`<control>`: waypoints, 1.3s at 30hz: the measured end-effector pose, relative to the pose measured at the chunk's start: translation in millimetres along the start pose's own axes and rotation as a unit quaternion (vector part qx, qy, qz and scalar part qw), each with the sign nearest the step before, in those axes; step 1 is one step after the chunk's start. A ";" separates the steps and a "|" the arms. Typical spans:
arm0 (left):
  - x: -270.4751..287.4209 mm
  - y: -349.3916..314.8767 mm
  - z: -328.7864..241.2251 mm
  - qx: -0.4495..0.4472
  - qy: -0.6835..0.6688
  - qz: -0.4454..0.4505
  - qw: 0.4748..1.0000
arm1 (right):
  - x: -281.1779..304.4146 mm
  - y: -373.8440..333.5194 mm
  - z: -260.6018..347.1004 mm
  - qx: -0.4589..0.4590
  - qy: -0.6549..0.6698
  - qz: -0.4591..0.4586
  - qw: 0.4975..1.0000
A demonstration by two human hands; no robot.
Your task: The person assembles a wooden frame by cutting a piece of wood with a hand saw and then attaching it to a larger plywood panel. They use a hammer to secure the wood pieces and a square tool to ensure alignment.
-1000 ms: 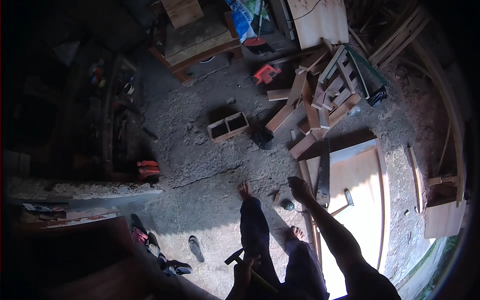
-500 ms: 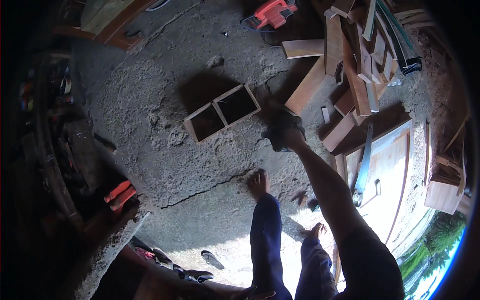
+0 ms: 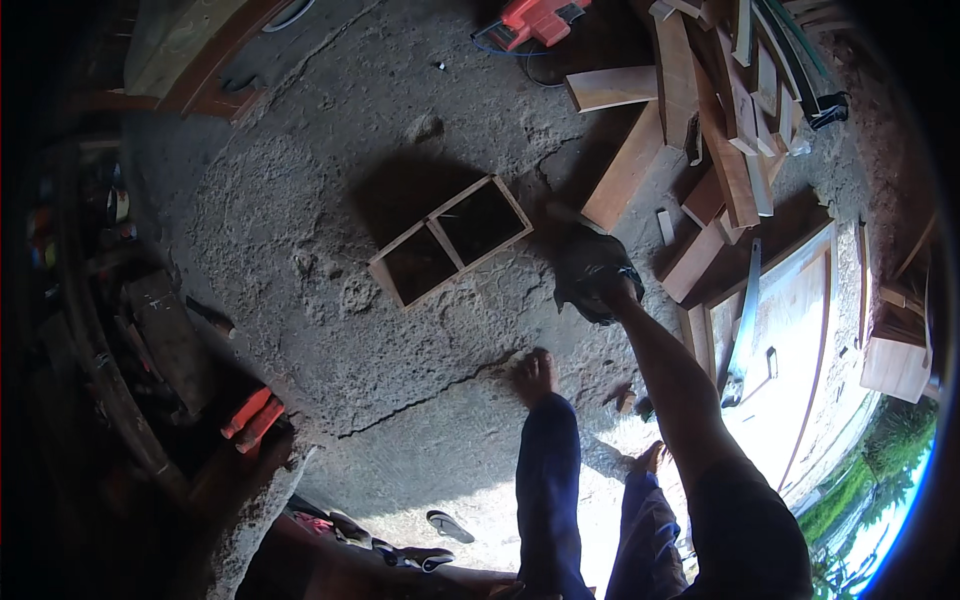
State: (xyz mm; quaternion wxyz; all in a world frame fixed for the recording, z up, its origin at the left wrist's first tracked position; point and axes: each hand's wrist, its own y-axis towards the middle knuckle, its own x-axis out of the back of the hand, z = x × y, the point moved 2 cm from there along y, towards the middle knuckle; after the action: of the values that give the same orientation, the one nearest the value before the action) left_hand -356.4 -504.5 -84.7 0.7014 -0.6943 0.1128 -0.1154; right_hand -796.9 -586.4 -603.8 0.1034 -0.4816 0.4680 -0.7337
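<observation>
My right arm reaches forward over the rough concrete floor, and my right hand is closed on a crumpled black plastic bag. The bag hangs just above or rests on the floor; I cannot tell which. Left of it is a small wooden frame with a crosspiece splitting it into two openings. A gap of floor separates the frame from the bag. Beyond the bag, a brown board points toward it. My left hand does not show.
A pile of wooden offcuts lies at the far right, with a handsaw near a pale wooden panel. A red power tool sits at the back. Red-handled tools lie at left. My bare feet stand close by.
The view has shifted slightly. My right hand has drawn back a little toward me and right, and more of the black bag shows, spread out beyond the hand.
</observation>
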 end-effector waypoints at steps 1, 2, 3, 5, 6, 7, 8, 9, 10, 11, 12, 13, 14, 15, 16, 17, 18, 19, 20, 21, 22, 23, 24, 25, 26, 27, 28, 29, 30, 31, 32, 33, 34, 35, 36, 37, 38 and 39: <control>-0.6 -1.0 0.0 0.000 0.002 0.000 1.000 | 2.5 -6.0 -2.3 -0.050 0.055 -0.018 0.997; -3.8 -2.9 2.0 -0.002 -0.003 -0.002 1.000 | 15.1 -16.5 8.5 -0.093 0.108 -0.037 0.989; -3.9 -4.6 0.9 -0.003 -0.002 -0.002 1.000 | 24.1 -26.7 13.8 -0.140 0.163 -0.056 0.975; -5.0 -8.4 -0.2 -0.008 0.000 0.001 1.000 | 45.1 -45.8 20.9 -0.159 0.228 -0.115 0.954; -5.1 -11.1 -0.2 -0.010 0.002 0.002 1.000 | 55.6 -53.9 23.4 -0.169 0.259 -0.144 0.940; -5.5 -14.4 -0.5 -0.013 0.004 0.003 1.000 | 66.3 -60.3 28.4 -0.145 0.239 -0.145 0.949; -5.8 -16.4 -1.0 -0.016 0.006 0.005 1.000 | 75.7 -65.6 29.7 -0.123 0.220 -0.147 0.956; -6.6 -18.6 -0.7 -0.018 0.008 0.006 1.000 | 85.3 -69.9 32.0 -0.100 0.199 -0.149 0.963; -8.6 -20.9 -0.8 -0.020 0.006 0.007 1.000 | 93.0 -72.0 34.3 -0.092 0.194 -0.156 0.964; -9.4 -22.8 -0.1 -0.020 0.007 0.007 1.000 | 92.3 -71.6 33.2 -0.085 0.189 -0.163 0.965; -11.1 -26.0 -0.1 -0.021 0.006 0.007 1.000 | 91.6 -71.0 33.1 -0.077 0.184 -0.168 0.965; -14.3 -28.4 0.8 -0.021 0.004 0.005 1.000 | 90.8 -71.0 33.4 -0.066 0.199 -0.181 0.961; -17.0 -30.8 1.9 -0.023 0.001 0.002 1.000 | 86.8 -68.1 33.7 -0.053 0.215 -0.194 0.956; -19.7 -32.9 2.6 -0.022 -0.002 0.000 1.000 | 80.6 -63.4 33.0 -0.041 0.230 -0.205 0.950; -19.1 -36.9 1.5 -0.022 0.004 0.003 1.000 | 62.4 -53.0 20.2 -0.028 0.271 -0.228 0.935; -15.5 -41.8 -2.0 -0.020 0.017 0.012 1.000 | 38.1 -42.6 -3.8 -0.024 0.310 -0.255 0.916; -16.4 -43.5 -2.1 -0.020 0.018 0.013 1.000 | 30.5 -39.6 -9.2 -0.024 0.350 -0.250 0.902; -11.4 -41.4 4.8 -0.031 0.024 0.022 0.999 | 28.4 -41.7 -16.9 -0.024 0.388 -0.259 0.884; -13.2 -44.2 7.4 -0.029 0.021 0.023 0.999 | 29.4 -47.9 -14.4 -0.039 0.428 -0.230 0.873; -17.0 -46.9 8.4 -0.031 0.016 0.020 0.999 | 36.0 -58.4 -8.4 -0.039 0.495 -0.186 0.848; -19.0 -49.2 9.7 -0.032 0.016 0.021 0.999 | 42.7 -71.2 -3.7 -0.048 0.557 -0.145 0.816; -23.5 -50.6 15.9 -0.039 0.005 0.020 0.999 | 64.5 -89.5 8.3 -0.035 0.636 -0.085 0.766; -26.2 -50.3 15.6 -0.032 0.003 0.012 0.999 | 87.8 -110.3 18.4 -0.024 0.707 -0.029 0.706; -26.5 -51.0 13.8 -0.071 0.025 0.027 0.997 | 111.7 -131.1 26.6 -0.022 0.715 -0.040 0.698; -24.8 -50.6 9.9 -0.090 0.031 0.037 0.995 | 131.9 -150.8 32.3 -0.021 0.723 -0.055 0.688; -22.9 -49.1 5.6 -0.110 0.037 0.047 0.992 | 152.2 -171.6 37.6 -0.020 0.731 -0.069 0.678; -21.5 -45.3 1.4 -0.132 0.045 0.059 0.989 | 168.2 -190.5 37.9 -0.008 0.740 -0.071 0.669; -24.0 -35.7 -5.3 -0.127 -0.029 0.088 0.988 | 180.5 -209.4 38.3 0.004 0.749 -0.072 0.658; -23.9 -30.9 -14.7 -0.189 -0.015 0.071 0.979 | 192.2 -228.9 39.4 0.017 0.759 -0.072 0.647; -25.9 -21.4 -26.5 -0.239 -0.085 0.097 0.962 | 211.4 -254.8 46.1 0.028 0.739 -0.060 0.670; -30.4 -12.1 -58.9 -0.267 -0.093 0.140 0.949 | 229.3 -289.4 47.2 0.026 0.724 -0.059 0.687; -50.3 -25.0 -99.4 -0.297 -0.150 0.166 0.928 | 244.1 -319.0 53.6 0.034 0.705 -0.052 0.706; -65.4 -31.0 -130.7 -0.344 -0.150 0.201 0.905 | 250.0 -349.8 58.0 0.070 0.704 -0.025 0.706; -73.1 -22.9 -149.6 -0.367 -0.167 0.244 0.882 | 262.7 -384.8 68.6 0.094 0.690 -0.016 0.718; -87.1 -28.4 -168.1 -0.381 -0.162 0.259 0.873 | 272.2 -420.3 80.3 0.204 0.697 -0.025 0.687; -104.2 -43.7 -182.6 -0.392 -0.140 0.282 0.865 | 291.3 -458.3 88.5 0.242 0.658 -0.015 0.713; -124.4 -62.0 -192.2 -0.398 -0.114 0.311 0.855 | 288.8 -488.1 95.2 0.207 0.632 0.014 0.747; -136.5 -75.1 -192.0 -0.410 -0.092 0.339 0.842 | 321.2 -529.6 104.8 0.186 0.626 0.048 0.756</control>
State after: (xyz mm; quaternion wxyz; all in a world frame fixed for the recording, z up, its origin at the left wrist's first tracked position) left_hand -547.3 -643.7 -11.9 0.3555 -0.8444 0.3127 0.2508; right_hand -719.7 -555.3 18.8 -0.0905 0.1370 0.3050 -0.9381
